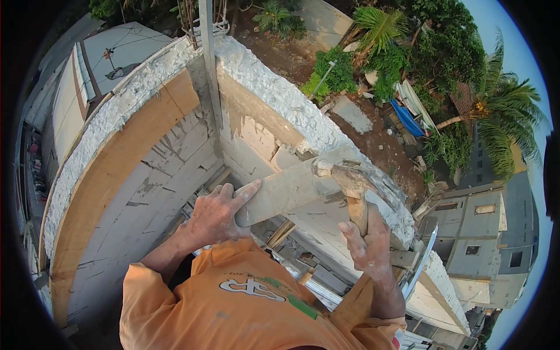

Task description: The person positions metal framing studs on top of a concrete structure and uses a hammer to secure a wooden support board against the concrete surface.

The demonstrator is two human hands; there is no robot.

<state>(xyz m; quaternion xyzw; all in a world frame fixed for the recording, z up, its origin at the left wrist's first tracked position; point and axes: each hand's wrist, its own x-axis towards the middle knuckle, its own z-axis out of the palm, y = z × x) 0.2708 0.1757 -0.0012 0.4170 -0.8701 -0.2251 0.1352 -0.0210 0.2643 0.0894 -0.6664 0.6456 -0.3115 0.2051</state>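
two walls of pale blocks (181,149) meet in a corner, topped by rough concrete (265,84). a curved-looking timber formwork board (119,157) runs flat along the left wall's upper edge, probably placed to contain the concrete's side. a narrow upright post (208,52) stands at the corner. the grey plank (283,195) slants from the person's chest toward the right wall's top; the left hand (219,214) is closed around its near end, seemingly to steady it. the right hand (368,245) wraps the handle of a crusted hammer (357,181), leaving the head free over the plank's far end; contact is unclear.
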